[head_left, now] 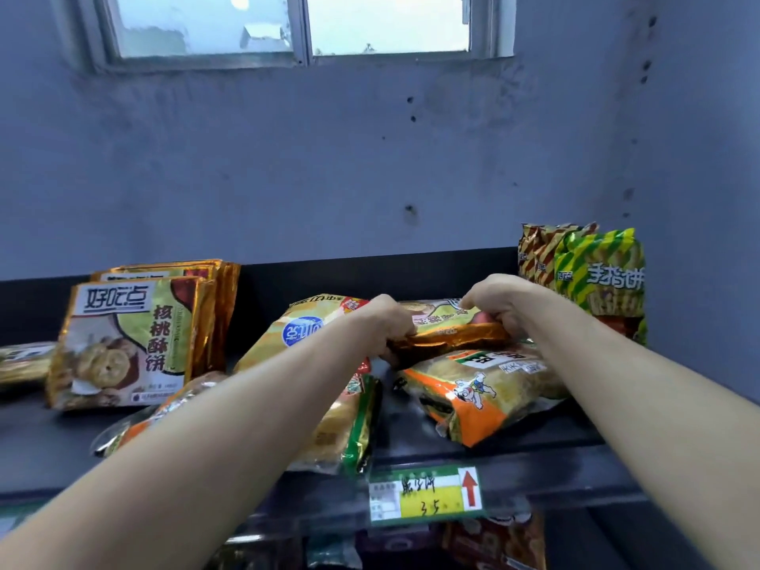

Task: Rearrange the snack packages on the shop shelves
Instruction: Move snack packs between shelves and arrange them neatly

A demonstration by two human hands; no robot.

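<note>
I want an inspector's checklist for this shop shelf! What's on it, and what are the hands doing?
Surface: dark shelf, with packs lying and standing on it.
Job's things: gold pack held just above an orange pack; biscuit packs stand at the left; striped packs stand at the right; blue-logo pack lies in the middle.
Clutter: nothing seen.
Hands: left hand and right hand each grip one end of the gold pack, fingers curled.
Cables: nothing seen.
Surroundings: price tag on the shelf edge; stained wall; window above.
</note>
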